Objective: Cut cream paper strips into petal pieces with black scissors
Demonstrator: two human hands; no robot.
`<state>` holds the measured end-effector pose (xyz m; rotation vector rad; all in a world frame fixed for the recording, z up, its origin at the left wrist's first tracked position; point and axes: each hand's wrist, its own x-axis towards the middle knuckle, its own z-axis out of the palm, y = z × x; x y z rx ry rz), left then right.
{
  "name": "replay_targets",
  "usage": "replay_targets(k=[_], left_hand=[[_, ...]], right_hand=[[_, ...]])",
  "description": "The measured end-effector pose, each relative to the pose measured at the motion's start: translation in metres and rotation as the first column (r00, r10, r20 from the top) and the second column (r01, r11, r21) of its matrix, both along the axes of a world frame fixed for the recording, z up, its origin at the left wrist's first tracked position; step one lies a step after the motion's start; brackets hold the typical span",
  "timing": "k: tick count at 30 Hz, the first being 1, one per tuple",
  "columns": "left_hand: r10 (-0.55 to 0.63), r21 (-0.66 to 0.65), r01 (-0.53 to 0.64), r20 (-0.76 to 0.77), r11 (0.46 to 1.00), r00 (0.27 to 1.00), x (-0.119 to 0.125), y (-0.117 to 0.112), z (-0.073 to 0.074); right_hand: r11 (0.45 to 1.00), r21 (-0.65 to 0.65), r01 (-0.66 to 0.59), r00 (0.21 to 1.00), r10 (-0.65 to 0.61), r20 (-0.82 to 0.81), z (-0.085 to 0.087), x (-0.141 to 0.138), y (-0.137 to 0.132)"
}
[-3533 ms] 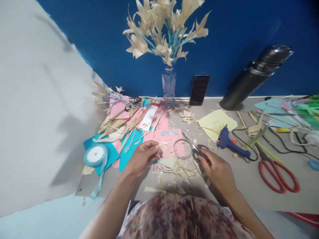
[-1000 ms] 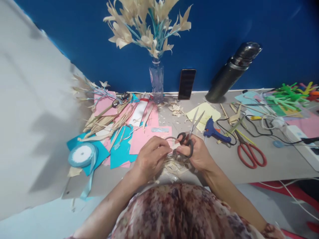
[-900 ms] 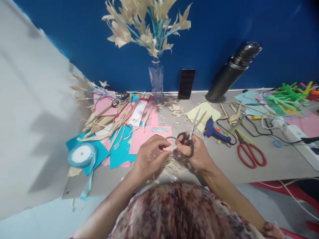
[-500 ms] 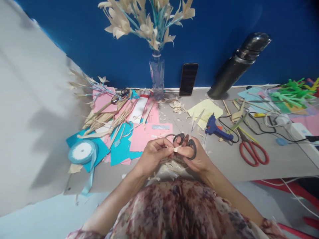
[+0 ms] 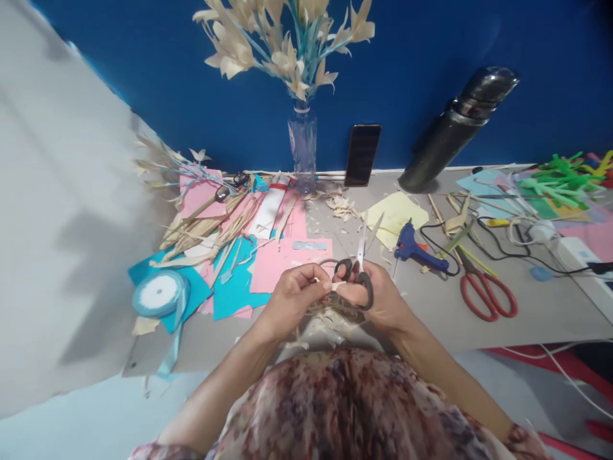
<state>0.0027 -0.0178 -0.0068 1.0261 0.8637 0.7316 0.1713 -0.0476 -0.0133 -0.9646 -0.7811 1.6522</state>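
My left hand (image 5: pixel 297 295) is closed, thumb against fingers, pinching one end of a small pale piece of dried husk (image 5: pixel 335 287). Opposite it, the thumb of my right hand (image 5: pixel 380 295) presses on the other end of that piece. Black-handled scissors (image 5: pixel 361 250) hang on the fingers of my right hand, their blades apart and pointing away from me. Below both hands lies a pile of husk scraps (image 5: pixel 330 324) near the table's front edge, partly hidden.
A bottle (image 5: pixel 302 150) holds husk flowers (image 5: pixel 287 54). A phone (image 5: pixel 363 155) and a dark flask (image 5: pixel 454 131) stand by the wall. To the right lie a blue glue gun (image 5: pixel 421 251) and red-handled scissors (image 5: pixel 487 295); at left, a ribbon roll (image 5: pixel 160 292) and coloured paper (image 5: pixel 234 300).
The scissors' blades have tilted a little to the left. Both hands stay close together, and the pale piece between them has shifted slightly.
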Motion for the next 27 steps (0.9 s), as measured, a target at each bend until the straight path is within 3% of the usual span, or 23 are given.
replay_targets(k=[4, 7, 10, 13, 15, 18, 22, 24, 27], left_hand=[[-0.086, -0.047, 0.093, 0.148, 0.995, 0.985, -0.002, -0.004, -0.001], [-0.079, -0.144, 0.119, 0.259, 0.982, 0.963, -0.005, -0.006, -0.001], [-0.060, -0.168, 0.104, 0.245, 0.980, 0.968, -0.008, -0.006, -0.002], [-0.056, -0.100, 0.072, 0.156, 0.992, 0.986, -0.008, -0.006, -0.005], [-0.055, -0.062, 0.063, 0.123, 0.996, 0.991, -0.007, -0.007, -0.006], [-0.090, -0.066, 0.103, 0.170, 0.993, 0.981, -0.006, -0.009, -0.005], [-0.105, -0.125, 0.146, 0.290, 0.981, 0.951, -0.007, -0.010, 0.000], [-0.085, -0.154, 0.139, 0.311, 0.978, 0.946, -0.008, -0.009, 0.001], [-0.057, -0.155, 0.103, 0.276, 0.983, 0.960, -0.007, -0.009, -0.002]], right_hand=[[0.996, -0.025, -0.085, 0.976, 0.078, -0.204, -0.003, -0.007, -0.001], [0.995, -0.053, -0.079, 0.940, 0.057, -0.336, -0.007, 0.000, 0.000], [0.999, -0.015, -0.041, 0.968, 0.036, -0.249, -0.007, 0.008, 0.000], [0.998, 0.024, -0.055, 0.998, 0.056, -0.026, -0.002, 0.005, -0.003], [0.998, -0.003, -0.060, 0.998, 0.060, 0.027, 0.001, -0.002, -0.005], [0.996, -0.017, -0.083, 0.989, 0.080, -0.127, 0.000, -0.010, -0.005], [0.991, -0.047, -0.129, 0.918, 0.102, -0.382, -0.008, -0.005, -0.005], [0.991, -0.063, -0.120, 0.910, 0.084, -0.406, -0.010, -0.001, -0.006], [0.997, 0.010, -0.071, 0.952, 0.071, -0.297, -0.009, -0.001, -0.008]])
